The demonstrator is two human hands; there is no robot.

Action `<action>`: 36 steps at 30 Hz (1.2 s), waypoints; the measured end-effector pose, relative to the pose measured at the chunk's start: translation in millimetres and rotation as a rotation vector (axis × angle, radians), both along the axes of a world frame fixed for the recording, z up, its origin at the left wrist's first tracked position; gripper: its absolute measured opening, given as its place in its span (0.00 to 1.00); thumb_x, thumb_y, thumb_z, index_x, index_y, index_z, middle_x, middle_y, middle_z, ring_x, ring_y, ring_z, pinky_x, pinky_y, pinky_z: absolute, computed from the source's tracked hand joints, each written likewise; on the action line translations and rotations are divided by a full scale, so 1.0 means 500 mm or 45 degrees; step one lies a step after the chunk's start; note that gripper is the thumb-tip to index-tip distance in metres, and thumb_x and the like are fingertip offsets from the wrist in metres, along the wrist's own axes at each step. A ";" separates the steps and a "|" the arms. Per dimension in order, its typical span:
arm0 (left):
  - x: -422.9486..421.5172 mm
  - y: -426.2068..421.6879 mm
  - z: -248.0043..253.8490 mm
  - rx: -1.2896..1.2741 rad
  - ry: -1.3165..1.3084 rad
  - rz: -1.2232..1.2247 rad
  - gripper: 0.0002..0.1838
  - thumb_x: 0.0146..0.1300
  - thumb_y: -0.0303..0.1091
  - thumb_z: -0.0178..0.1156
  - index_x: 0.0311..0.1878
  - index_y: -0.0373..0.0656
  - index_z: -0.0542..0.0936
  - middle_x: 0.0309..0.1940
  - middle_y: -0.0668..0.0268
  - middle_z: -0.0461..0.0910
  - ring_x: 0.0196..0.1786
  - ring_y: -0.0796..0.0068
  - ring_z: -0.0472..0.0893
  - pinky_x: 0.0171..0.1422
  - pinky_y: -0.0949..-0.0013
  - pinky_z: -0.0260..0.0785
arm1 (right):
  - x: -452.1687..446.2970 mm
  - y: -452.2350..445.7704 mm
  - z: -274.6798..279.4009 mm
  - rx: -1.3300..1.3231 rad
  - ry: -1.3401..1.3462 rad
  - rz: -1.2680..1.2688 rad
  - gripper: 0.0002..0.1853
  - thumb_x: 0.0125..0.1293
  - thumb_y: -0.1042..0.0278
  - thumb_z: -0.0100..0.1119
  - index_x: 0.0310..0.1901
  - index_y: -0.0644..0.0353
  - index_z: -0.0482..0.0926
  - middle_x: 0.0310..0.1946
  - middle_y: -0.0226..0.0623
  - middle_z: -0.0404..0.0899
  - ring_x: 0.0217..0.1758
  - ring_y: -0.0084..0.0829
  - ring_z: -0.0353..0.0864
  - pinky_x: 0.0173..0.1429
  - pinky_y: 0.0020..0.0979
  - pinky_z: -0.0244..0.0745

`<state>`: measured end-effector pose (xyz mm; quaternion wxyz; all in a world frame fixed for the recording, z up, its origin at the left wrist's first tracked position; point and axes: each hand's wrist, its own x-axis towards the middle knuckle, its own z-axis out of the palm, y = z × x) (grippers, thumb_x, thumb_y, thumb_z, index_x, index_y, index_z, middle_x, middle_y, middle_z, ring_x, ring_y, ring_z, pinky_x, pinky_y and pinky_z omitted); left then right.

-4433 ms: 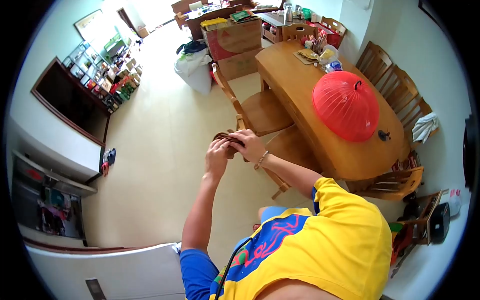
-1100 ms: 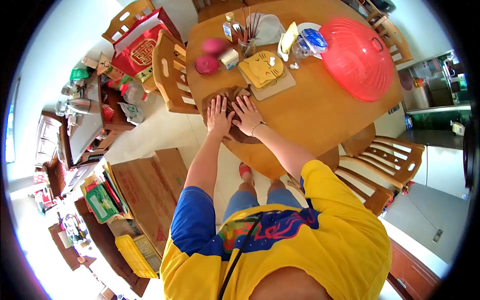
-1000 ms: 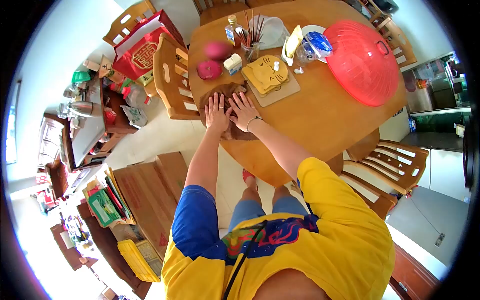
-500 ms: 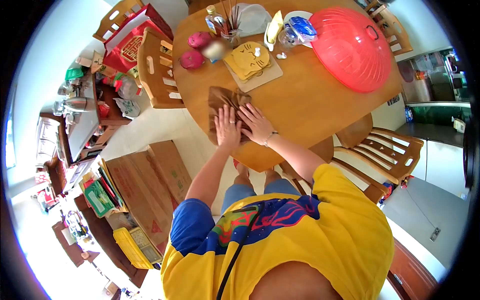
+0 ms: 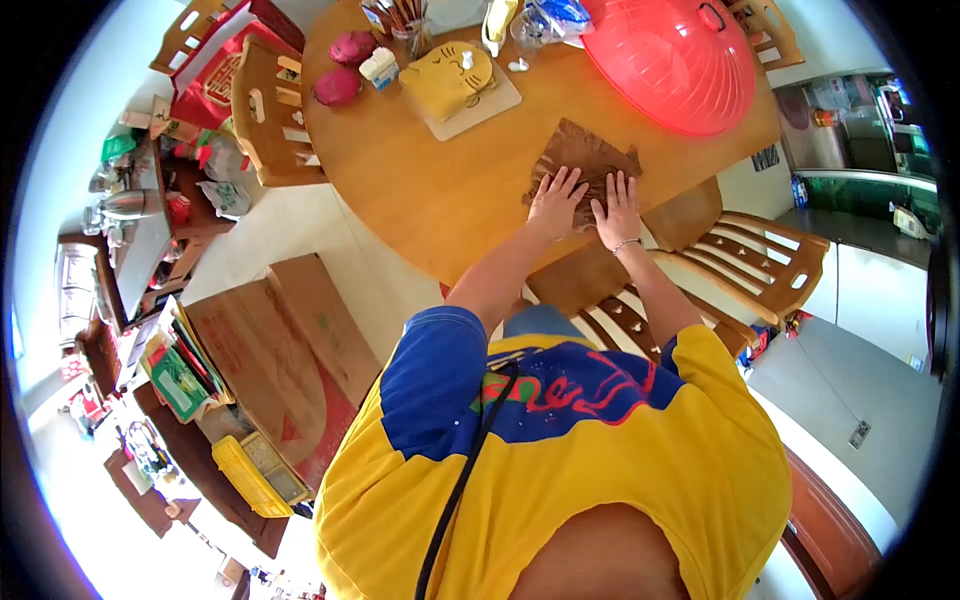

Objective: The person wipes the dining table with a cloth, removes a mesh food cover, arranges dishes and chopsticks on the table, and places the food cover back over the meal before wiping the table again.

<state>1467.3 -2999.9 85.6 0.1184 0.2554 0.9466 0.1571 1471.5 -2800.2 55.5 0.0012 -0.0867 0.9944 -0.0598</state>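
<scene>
A crumpled brown cloth (image 5: pixel 580 145) lies on the wooden table (image 5: pixel 420 200), near its front edge. My left hand (image 5: pixel 556 206) presses flat on the left part of the cloth, fingers stretched out. To its right, my right hand (image 5: pixel 618 212) also lies flat on the cloth with its fingers spread, a thin bracelet at the wrist. Neither hand grasps the cloth. Folds bunch up between and under the two hands.
A large red food cover (image 5: pixel 680 70) stands at the back right. Behind the left side are a yellow cat-face mat (image 5: pixel 445 85), two dragon fruits (image 5: pixel 338 87), a small white carton (image 5: pixel 380 68) and a jar of sticks (image 5: pixel 412 38). Wooden chairs (image 5: pixel 745 260) border the table.
Both hands have slid the brown cloth rightward along the front of the table, from its left end. My body and view have shifted right with them.
</scene>
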 end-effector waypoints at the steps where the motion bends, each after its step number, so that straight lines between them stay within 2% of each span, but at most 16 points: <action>1: 0.023 -0.008 0.005 -0.012 0.050 -0.009 0.33 0.68 0.40 0.54 0.76 0.51 0.61 0.80 0.63 0.48 0.81 0.59 0.46 0.82 0.51 0.42 | 0.022 -0.014 0.000 0.004 -0.011 0.000 0.37 0.75 0.44 0.43 0.77 0.58 0.52 0.79 0.44 0.45 0.82 0.49 0.39 0.81 0.51 0.41; 3: 0.083 -0.056 -0.013 0.058 0.050 0.003 0.34 0.66 0.42 0.57 0.75 0.52 0.63 0.80 0.64 0.50 0.81 0.60 0.47 0.82 0.52 0.42 | 0.076 -0.089 0.011 0.112 -0.061 -0.007 0.36 0.75 0.49 0.41 0.77 0.63 0.49 0.80 0.48 0.40 0.83 0.51 0.35 0.82 0.51 0.37; 4: 0.114 -0.093 -0.025 0.114 0.093 0.009 0.34 0.66 0.43 0.58 0.75 0.52 0.64 0.79 0.64 0.51 0.81 0.61 0.48 0.82 0.53 0.42 | 0.104 -0.132 0.032 0.017 -0.125 0.017 0.36 0.74 0.54 0.42 0.76 0.68 0.49 0.79 0.53 0.39 0.82 0.54 0.33 0.82 0.52 0.35; 6: 0.171 -0.174 -0.002 0.211 0.090 0.048 0.33 0.65 0.41 0.58 0.73 0.52 0.65 0.78 0.65 0.55 0.80 0.61 0.51 0.82 0.55 0.44 | 0.150 -0.206 0.051 -0.062 -0.152 0.132 0.39 0.71 0.55 0.48 0.75 0.70 0.49 0.78 0.57 0.39 0.82 0.57 0.33 0.81 0.54 0.34; 9: 0.244 -0.310 0.022 0.135 0.091 0.111 0.29 0.66 0.37 0.57 0.72 0.52 0.68 0.76 0.66 0.59 0.78 0.61 0.56 0.80 0.55 0.50 | 0.194 -0.320 0.053 -0.241 -0.187 0.340 0.44 0.68 0.52 0.54 0.75 0.70 0.47 0.79 0.55 0.38 0.82 0.56 0.31 0.81 0.54 0.34; 12: 0.267 -0.419 0.027 0.075 0.069 0.216 0.27 0.65 0.36 0.58 0.69 0.51 0.71 0.74 0.66 0.62 0.78 0.61 0.57 0.79 0.55 0.54 | 0.181 -0.423 0.063 -0.243 -0.226 0.499 0.43 0.69 0.51 0.54 0.75 0.70 0.49 0.79 0.55 0.38 0.82 0.55 0.30 0.81 0.52 0.35; 13: 0.263 -0.450 0.028 0.066 0.073 0.228 0.27 0.65 0.36 0.58 0.69 0.51 0.71 0.74 0.66 0.62 0.78 0.61 0.57 0.79 0.55 0.54 | 0.160 -0.454 0.068 -0.223 -0.224 0.576 0.42 0.69 0.51 0.54 0.75 0.70 0.50 0.79 0.54 0.39 0.82 0.54 0.31 0.81 0.51 0.36; 16: 0.216 -0.526 0.033 0.128 0.110 0.350 0.26 0.63 0.32 0.61 0.66 0.50 0.74 0.72 0.64 0.65 0.76 0.56 0.60 0.75 0.55 0.62 | 0.082 -0.538 0.064 -0.213 -0.204 0.727 0.41 0.70 0.51 0.53 0.74 0.70 0.51 0.79 0.53 0.40 0.83 0.51 0.32 0.82 0.47 0.38; 19: 0.148 -0.596 0.029 0.157 0.133 0.471 0.26 0.62 0.33 0.62 0.65 0.48 0.74 0.72 0.62 0.64 0.76 0.54 0.60 0.75 0.54 0.62 | -0.013 -0.616 0.065 -0.171 -0.212 0.814 0.41 0.70 0.50 0.53 0.75 0.68 0.52 0.79 0.49 0.40 0.83 0.46 0.33 0.82 0.44 0.39; 20: 0.123 -0.621 0.024 0.152 0.157 0.469 0.29 0.60 0.34 0.64 0.66 0.46 0.72 0.72 0.58 0.64 0.76 0.50 0.59 0.76 0.54 0.59 | -0.044 -0.640 0.063 -0.148 -0.240 0.849 0.40 0.70 0.51 0.53 0.75 0.66 0.52 0.79 0.48 0.41 0.83 0.46 0.34 0.82 0.43 0.39; 23: 0.040 -0.691 0.008 0.065 0.137 0.571 0.32 0.61 0.38 0.64 0.69 0.48 0.70 0.74 0.60 0.61 0.77 0.53 0.57 0.79 0.56 0.54 | -0.133 -0.721 0.058 -0.104 -0.295 0.880 0.38 0.71 0.51 0.51 0.76 0.63 0.53 0.79 0.45 0.42 0.83 0.45 0.35 0.83 0.42 0.39; 26: -0.034 -0.731 -0.009 0.083 0.097 0.657 0.33 0.61 0.35 0.61 0.71 0.47 0.67 0.76 0.59 0.57 0.78 0.52 0.54 0.81 0.56 0.50 | -0.194 -0.785 0.034 -0.126 -0.331 0.779 0.34 0.73 0.55 0.48 0.76 0.60 0.55 0.79 0.42 0.45 0.83 0.44 0.38 0.82 0.42 0.42; 29: -0.040 -0.720 -0.022 0.106 0.078 0.708 0.33 0.61 0.34 0.59 0.71 0.45 0.66 0.77 0.58 0.55 0.79 0.51 0.52 0.81 0.53 0.48 | -0.169 -0.804 0.042 -0.099 -0.208 0.648 0.31 0.74 0.59 0.45 0.75 0.60 0.56 0.79 0.41 0.45 0.83 0.43 0.40 0.82 0.42 0.43; 31: -0.008 -0.695 -0.016 -0.017 0.220 0.682 0.33 0.61 0.33 0.58 0.71 0.42 0.66 0.77 0.57 0.54 0.79 0.49 0.51 0.80 0.47 0.46 | -0.120 -0.783 0.050 -0.111 -0.137 0.595 0.30 0.73 0.60 0.46 0.74 0.60 0.59 0.78 0.42 0.48 0.82 0.42 0.41 0.81 0.43 0.45; 33: 0.037 -0.669 -0.023 -0.025 0.237 0.579 0.33 0.60 0.32 0.58 0.71 0.41 0.66 0.77 0.57 0.55 0.79 0.49 0.51 0.80 0.45 0.46 | -0.069 -0.735 0.042 -0.288 -0.078 0.635 0.29 0.73 0.59 0.49 0.72 0.60 0.62 0.77 0.42 0.52 0.82 0.43 0.43 0.80 0.43 0.48; 36: 0.106 -0.595 -0.004 -0.031 0.202 0.404 0.33 0.60 0.32 0.57 0.71 0.39 0.67 0.77 0.57 0.55 0.79 0.49 0.50 0.79 0.44 0.46 | 0.011 -0.626 0.054 -0.349 -0.044 0.634 0.28 0.71 0.58 0.52 0.70 0.60 0.66 0.75 0.40 0.58 0.81 0.44 0.46 0.79 0.43 0.51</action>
